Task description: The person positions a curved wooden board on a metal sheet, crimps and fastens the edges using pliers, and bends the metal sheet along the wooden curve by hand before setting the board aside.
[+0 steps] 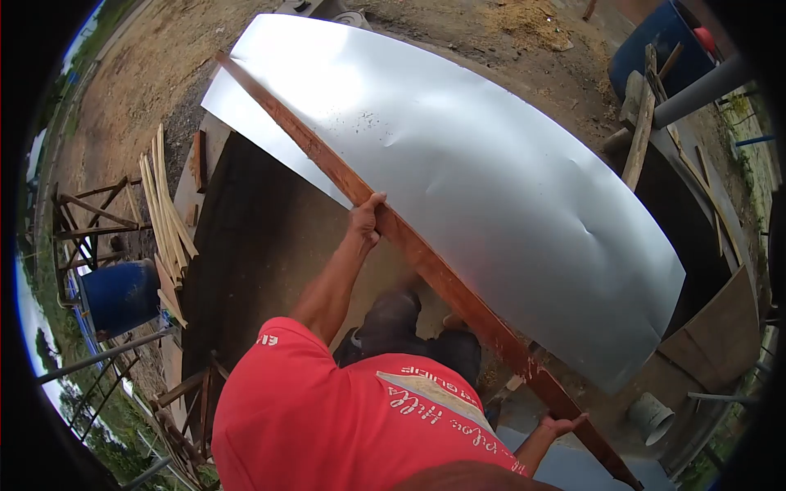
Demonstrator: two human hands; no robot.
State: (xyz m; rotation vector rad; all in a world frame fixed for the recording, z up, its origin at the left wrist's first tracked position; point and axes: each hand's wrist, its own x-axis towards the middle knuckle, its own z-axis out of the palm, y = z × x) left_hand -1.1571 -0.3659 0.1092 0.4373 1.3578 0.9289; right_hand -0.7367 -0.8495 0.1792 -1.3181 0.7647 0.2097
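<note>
A long reddish-brown wooden plank (442, 274) runs diagonally across the view, along the near edge of a large shiny sheet of metal (491, 180). My left hand (367, 219) is closed on the plank near its middle, the thumb over its edge. Farther down at the lower right, my right hand (560, 426) grips the same plank, its fingers partly hidden. Shallow dents and a patch of small debris mark the sheet. The plank's far end reaches past the sheet's upper left corner.
Blue drums (121, 296) stand at the left and the upper right. Thin light wooden strips (168, 204) lie at the left. A white bucket (651, 417) rests on its side at the lower right. Loose boards (643, 135) lean near a grey pipe (704, 94).
</note>
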